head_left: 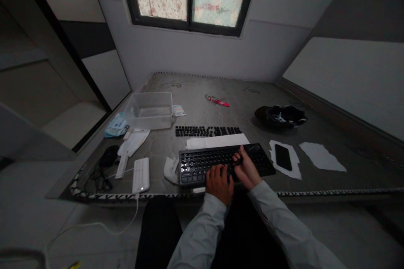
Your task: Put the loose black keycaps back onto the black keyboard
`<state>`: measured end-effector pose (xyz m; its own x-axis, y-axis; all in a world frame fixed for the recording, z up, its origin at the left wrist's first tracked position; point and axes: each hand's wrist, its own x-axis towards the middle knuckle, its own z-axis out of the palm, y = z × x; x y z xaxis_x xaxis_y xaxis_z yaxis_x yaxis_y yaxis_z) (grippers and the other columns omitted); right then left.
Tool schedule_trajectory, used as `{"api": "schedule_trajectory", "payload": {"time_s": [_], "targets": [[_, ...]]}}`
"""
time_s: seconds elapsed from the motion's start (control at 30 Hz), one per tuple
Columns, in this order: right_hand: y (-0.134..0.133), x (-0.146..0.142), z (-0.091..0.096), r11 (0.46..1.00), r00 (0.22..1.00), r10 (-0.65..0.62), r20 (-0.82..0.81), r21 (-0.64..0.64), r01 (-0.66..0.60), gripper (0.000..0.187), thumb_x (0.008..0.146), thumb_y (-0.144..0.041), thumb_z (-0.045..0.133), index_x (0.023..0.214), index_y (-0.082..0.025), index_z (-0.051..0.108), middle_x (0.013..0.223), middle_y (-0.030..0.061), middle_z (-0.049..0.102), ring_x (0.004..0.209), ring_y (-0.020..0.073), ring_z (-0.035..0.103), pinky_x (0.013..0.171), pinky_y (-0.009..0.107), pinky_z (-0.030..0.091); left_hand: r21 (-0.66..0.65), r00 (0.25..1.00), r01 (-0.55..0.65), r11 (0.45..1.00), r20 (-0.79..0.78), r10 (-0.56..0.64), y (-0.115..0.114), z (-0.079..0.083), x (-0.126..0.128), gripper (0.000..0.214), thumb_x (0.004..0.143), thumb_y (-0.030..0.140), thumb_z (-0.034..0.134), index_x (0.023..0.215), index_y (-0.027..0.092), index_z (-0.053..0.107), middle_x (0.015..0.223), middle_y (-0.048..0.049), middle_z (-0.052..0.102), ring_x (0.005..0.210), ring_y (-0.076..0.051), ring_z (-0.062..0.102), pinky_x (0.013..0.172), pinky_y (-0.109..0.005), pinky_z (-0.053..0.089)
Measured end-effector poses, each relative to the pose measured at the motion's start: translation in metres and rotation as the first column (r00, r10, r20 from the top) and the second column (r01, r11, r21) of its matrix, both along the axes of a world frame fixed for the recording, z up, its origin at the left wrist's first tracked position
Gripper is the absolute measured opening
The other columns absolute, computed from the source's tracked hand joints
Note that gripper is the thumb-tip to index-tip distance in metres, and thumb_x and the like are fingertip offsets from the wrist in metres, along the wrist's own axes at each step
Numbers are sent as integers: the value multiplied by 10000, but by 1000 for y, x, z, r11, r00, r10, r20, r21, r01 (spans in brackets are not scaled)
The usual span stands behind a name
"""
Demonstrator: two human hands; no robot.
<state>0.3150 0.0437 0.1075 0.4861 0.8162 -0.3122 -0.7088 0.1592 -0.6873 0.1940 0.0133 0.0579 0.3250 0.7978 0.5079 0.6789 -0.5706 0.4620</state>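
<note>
A black keyboard (pixel 202 164) lies near the front edge of a grey mattress (pixel 221 113). My left hand (pixel 219 183) rests on the keyboard's front edge with its fingers curled on the keys. Beside it, my right hand (pixel 246 168) is over the keys and pinches a small dark object (pixel 238 161), perhaps a keycap. Rows of loose black keycaps (pixel 208 130) sit behind the keyboard, with a white paper sheet (pixel 217 141) between them.
A clear plastic tub (pixel 150 110) stands at the back left. A white power bank (pixel 141 175), a white tool (pixel 129 147), a dark mouse with cables (pixel 107 157), a phone (pixel 283 156) on paper, a black hat (pixel 280 115) and a red wrapper (pixel 217 101) lie around.
</note>
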Motion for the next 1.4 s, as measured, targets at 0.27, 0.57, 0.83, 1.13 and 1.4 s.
{"api": "schedule_trajectory", "payload": {"time_s": [0.27,0.57,0.83,1.13,1.4], "targets": [[7,9,-4,1000,1000,5,10,9,-5,343,755,-381,743,687,-233,441,535,-93,396,484,68,395,451,181,375,-10,1000,3,1000,-2,-3,1,0,1,364,818,270,587,1178,222,568,1134,-64,592,1070,-236,512,928,-423,408],[9,4,0,998,999,33,-3,-51,-33,322,759,-399,737,698,-228,471,527,-86,428,477,71,415,449,190,388,-10,1000,-5,1000,28,5,1,-3,3,359,809,258,593,1165,215,573,1125,-60,599,1066,-235,515,936,-422,399],[2,5,1,996,999,21,-46,-82,-25,306,783,-381,714,671,-229,473,506,-84,430,460,79,405,452,207,393,24,1000,-14,1000,25,14,1,-5,3,365,812,266,588,1172,211,576,1114,-79,604,1053,-244,528,922,-435,408],[0,8,6,995,992,-21,-121,-99,9,327,911,-370,544,636,-215,457,486,-71,419,450,79,397,421,204,370,27,999,-41,999,-7,41,0,-7,3,455,827,293,566,1263,176,514,1157,-92,597,1086,-249,518,949,-428,408],[4,10,6,993,995,-18,-96,-119,7,332,846,-383,643,636,-218,446,495,-76,415,455,75,402,420,193,386,9,999,-38,999,3,38,0,-8,3,451,834,299,562,1268,187,512,1157,-86,600,1092,-249,517,955,-436,405]]}}
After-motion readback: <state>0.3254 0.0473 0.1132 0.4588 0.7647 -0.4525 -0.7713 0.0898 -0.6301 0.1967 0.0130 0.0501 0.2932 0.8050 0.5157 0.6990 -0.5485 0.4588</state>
